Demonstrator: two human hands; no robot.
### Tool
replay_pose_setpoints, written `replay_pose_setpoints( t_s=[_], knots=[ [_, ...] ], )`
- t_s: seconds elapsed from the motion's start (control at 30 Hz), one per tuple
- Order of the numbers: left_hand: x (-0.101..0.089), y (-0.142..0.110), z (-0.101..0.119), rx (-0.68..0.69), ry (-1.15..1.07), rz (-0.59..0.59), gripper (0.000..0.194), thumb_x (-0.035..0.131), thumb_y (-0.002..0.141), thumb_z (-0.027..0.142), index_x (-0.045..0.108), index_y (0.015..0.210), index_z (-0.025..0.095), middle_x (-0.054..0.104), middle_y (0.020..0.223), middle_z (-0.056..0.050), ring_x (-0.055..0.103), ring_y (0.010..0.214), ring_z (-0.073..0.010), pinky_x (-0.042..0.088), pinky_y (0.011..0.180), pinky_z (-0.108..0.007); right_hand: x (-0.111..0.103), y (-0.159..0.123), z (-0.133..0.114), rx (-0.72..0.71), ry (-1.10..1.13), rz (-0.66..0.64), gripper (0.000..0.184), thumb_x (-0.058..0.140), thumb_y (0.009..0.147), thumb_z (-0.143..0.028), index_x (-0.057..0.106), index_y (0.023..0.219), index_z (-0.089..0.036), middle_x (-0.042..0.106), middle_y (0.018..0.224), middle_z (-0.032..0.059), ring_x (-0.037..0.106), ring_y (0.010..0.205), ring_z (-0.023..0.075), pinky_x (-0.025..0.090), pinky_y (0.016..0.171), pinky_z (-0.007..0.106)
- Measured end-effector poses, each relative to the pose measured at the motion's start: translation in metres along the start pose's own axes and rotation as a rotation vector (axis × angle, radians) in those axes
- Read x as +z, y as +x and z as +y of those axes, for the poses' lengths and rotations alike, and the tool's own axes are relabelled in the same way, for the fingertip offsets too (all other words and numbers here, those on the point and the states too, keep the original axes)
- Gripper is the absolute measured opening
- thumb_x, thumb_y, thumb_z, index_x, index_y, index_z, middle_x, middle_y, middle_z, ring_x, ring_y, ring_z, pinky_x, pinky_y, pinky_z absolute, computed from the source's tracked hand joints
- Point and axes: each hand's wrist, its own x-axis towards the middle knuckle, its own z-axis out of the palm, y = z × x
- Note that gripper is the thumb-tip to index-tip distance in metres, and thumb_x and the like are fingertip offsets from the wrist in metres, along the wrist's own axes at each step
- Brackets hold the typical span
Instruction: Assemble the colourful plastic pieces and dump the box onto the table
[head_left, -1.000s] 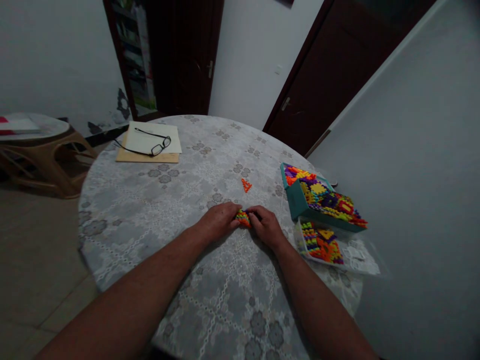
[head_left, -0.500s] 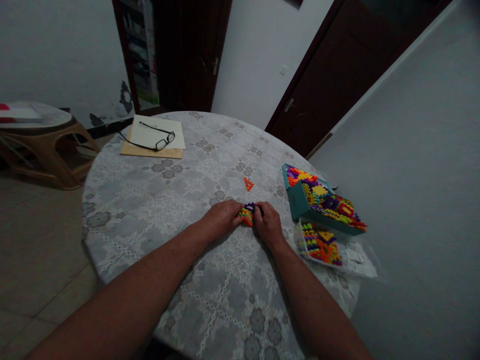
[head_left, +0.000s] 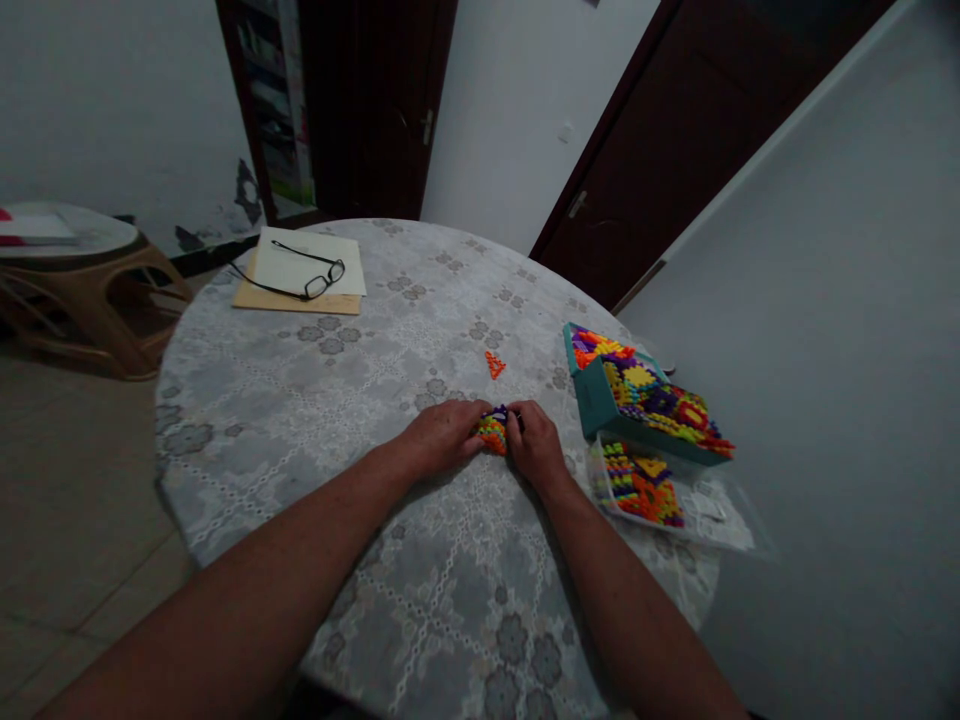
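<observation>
Between my two hands is a small stack of interlocking plastic building pieces (head_left: 493, 432), purple at the top, then yellow and green, with orange at the bottom. My left hand (head_left: 448, 436) is closed on its left side, thumb low against it. From the right, the bent fingers of my right hand (head_left: 534, 440) grip the stack's other side; some fingertips are hidden. Just beyond the hands a loose orange triangular piece (head_left: 495, 365) lies flat on the patterned tablecloth (head_left: 442, 580).
On the right stand a teal box (head_left: 598, 402) and a clear plastic container (head_left: 600, 475), both holding many colourful toothed pieces. Eyeglasses (head_left: 316, 287) rest on papers (head_left: 349, 252) at the far left. A brown stool (head_left: 90, 310) stands beyond the table's left edge.
The view has shifted slightly. Both hands keep their grip on the stack, with only tiny finger movement; the loose orange triangle lies in the same place.
</observation>
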Motion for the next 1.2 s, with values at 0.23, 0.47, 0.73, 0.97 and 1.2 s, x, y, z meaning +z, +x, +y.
replay_pose_setpoints(
  t_s=[0.23, 0.47, 0.73, 0.97, 1.2],
  knots=[
    [0.0, -0.002, -0.003, 0.005, -0.039, 0.043, 0.026, 0.066, 0.101, 0.027, 0.067, 0.126, 0.022, 0.067, 0.126, -0.009, 0.068, 0.115, -0.0254, 0.055, 0.101, -0.036, -0.005, -0.001, -0.003, -0.046, 0.072, -0.082, 0.021, 0.052, 0.106, -0.025, 0.072, 0.107, -0.022, 0.074, 0.102, 0.0094, 0.072, 0.096, 0.0243, 0.056, 0.091, 0.035],
    [0.001, 0.0, -0.006, 0.01, -0.055, 0.067, 0.037, 0.067, 0.1, 0.024, 0.064, 0.137, 0.022, 0.066, 0.133, -0.011, 0.068, 0.122, -0.0263, 0.055, 0.108, -0.038, -0.006, 0.0, -0.002, -0.012, 0.093, -0.115, 0.022, 0.053, 0.106, -0.027, 0.074, 0.109, -0.022, 0.079, 0.103, 0.0092, 0.074, 0.094, 0.0245, 0.057, 0.092, 0.035],
    [0.012, 0.001, -0.013, 0.025, 0.017, 0.044, 0.038, 0.064, 0.104, 0.025, 0.063, 0.141, 0.021, 0.069, 0.145, -0.014, 0.065, 0.135, -0.0301, 0.052, 0.117, -0.044, -0.01, 0.001, -0.005, -0.019, 0.166, -0.132, 0.025, 0.056, 0.105, -0.03, 0.079, 0.113, -0.024, 0.083, 0.109, 0.009, 0.077, 0.101, 0.0252, 0.06, 0.098, 0.038],
    [0.007, -0.001, -0.009, 0.029, 0.049, -0.002, 0.034, 0.066, 0.103, 0.027, 0.064, 0.136, 0.023, 0.072, 0.135, -0.012, 0.067, 0.125, -0.0287, 0.053, 0.11, -0.041, -0.005, 0.002, 0.001, 0.068, 0.248, -0.134, 0.028, 0.053, 0.106, -0.03, 0.076, 0.12, -0.024, 0.083, 0.111, 0.0067, 0.078, 0.102, 0.0229, 0.06, 0.097, 0.036],
    [-0.004, -0.003, 0.0, 0.04, 0.026, 0.0, 0.02, 0.067, 0.099, 0.025, 0.069, 0.119, 0.021, 0.072, 0.116, -0.009, 0.069, 0.108, -0.0261, 0.054, 0.098, -0.038, 0.011, 0.047, 0.01, 0.109, -0.025, -0.06, 0.038, 0.055, 0.103, -0.027, 0.073, 0.134, -0.014, 0.073, 0.132, 0.0198, 0.069, 0.127, 0.0305, 0.053, 0.116, 0.045]
  ],
)
